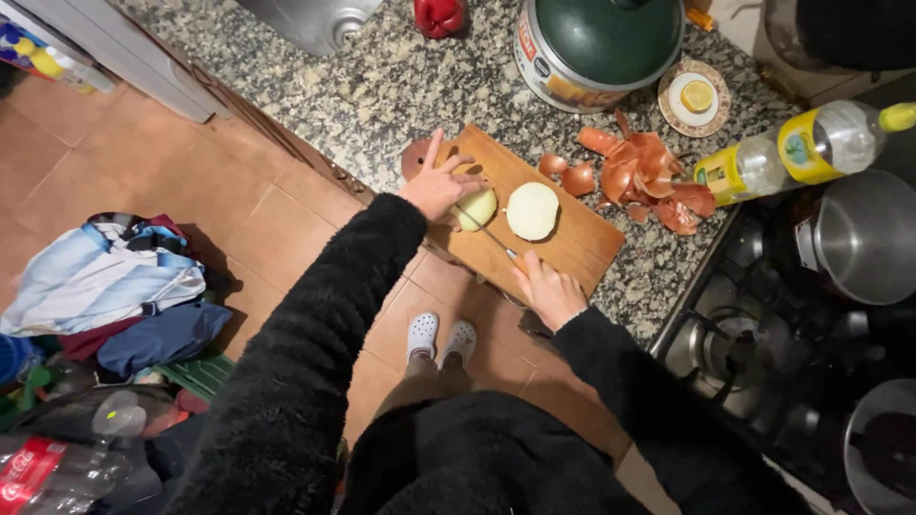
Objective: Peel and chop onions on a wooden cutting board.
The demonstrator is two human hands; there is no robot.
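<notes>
A wooden cutting board (563, 243) lies on the speckled granite counter (382, 86). My left hand (437, 183) presses down on a peeled onion half (477, 208) at the board's left end. My right hand (550, 289) grips a knife (489, 232) whose blade lies against that onion half. A second peeled onion half (531, 211) rests cut side up in the middle of the board, apart from both hands. Both arms are in black fleece sleeves.
Brown onion skins (644, 176) lie heaped right of the board. Beyond stand a green-lidded pot (596, 43), a saucer with a lemon slice (694, 96), a lying oil bottle (801, 148), a red pepper (438, 15). A stove with metal pots (859, 243) is at right. Clothes (105, 281) lie on the tiled floor.
</notes>
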